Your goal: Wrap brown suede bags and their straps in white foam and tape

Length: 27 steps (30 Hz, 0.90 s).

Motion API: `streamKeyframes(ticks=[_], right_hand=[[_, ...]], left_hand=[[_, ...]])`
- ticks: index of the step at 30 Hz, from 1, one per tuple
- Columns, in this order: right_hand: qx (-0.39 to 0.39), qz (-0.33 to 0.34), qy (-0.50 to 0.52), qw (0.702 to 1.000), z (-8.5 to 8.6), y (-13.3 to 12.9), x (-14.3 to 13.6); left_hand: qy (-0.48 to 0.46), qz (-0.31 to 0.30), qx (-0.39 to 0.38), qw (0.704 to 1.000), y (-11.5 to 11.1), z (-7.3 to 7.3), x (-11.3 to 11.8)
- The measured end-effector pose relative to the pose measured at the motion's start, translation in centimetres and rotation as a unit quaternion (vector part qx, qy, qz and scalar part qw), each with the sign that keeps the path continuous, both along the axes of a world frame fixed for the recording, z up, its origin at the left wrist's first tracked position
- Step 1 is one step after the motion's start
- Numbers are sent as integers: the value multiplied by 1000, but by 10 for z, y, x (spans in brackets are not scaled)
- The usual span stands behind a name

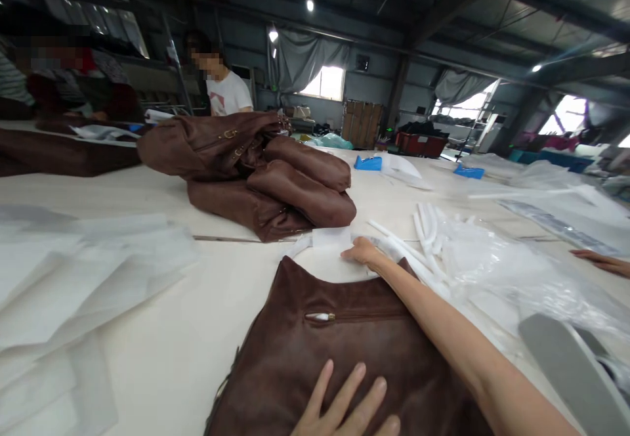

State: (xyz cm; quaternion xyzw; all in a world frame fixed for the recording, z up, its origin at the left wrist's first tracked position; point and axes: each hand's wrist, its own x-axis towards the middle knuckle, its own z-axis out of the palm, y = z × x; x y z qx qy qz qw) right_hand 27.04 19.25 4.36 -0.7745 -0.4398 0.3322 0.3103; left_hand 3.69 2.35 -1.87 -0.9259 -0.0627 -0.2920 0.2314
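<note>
A dark brown leather handbag (295,344) lies in front of me, with a short zip and a white-wrapped puller near its top. My left hand (344,410) rests flat on its front, fingers spread, partly cut off by the lower edge. From the right, my right arm crosses the bag's corner. At the bag's top, my right hand (364,253) is closed at the strap (299,245), which is wrapped in white material. A white sheet or piece of wrapping (332,238) sits at the strap's middle, beside my fingertips.
Stacked brown bags (221,153) stand just beyond. White sheets (73,272) lie left; clear plastic bags (506,272) and white foam strips (428,226) lie right. Blue tape dispensers (368,163) are farther back. Another person's hand (603,262) shows at right; a person (226,88) stands behind.
</note>
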Motion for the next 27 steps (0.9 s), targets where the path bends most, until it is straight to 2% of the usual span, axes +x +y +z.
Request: streamKeyframes(ticks=[7, 12, 15, 18, 22, 25, 27], right_hand=[[11, 25, 94, 995, -23, 12, 7], [77, -54, 111, 989, -42, 19, 24], [118, -93, 128, 980, -43, 21, 30], [164, -97, 164, 968, -28, 22, 28], [199, -23, 237, 951, 17, 4, 22], [196, 55, 280, 938, 53, -37, 22], [216, 121, 258, 934, 67, -76, 21]], left_hand=[[14, 3, -65, 998, -10, 4, -3], [32, 0, -86, 996, -12, 6, -3], [59, -14, -96, 994, -13, 5, -3], [98, -10, -135, 986, -14, 5, -4], [126, -2, -227, 966, -18, 14, -6], [134, 1, -288, 948, -20, 26, -9], [130, 3, -310, 942, -22, 33, -10]])
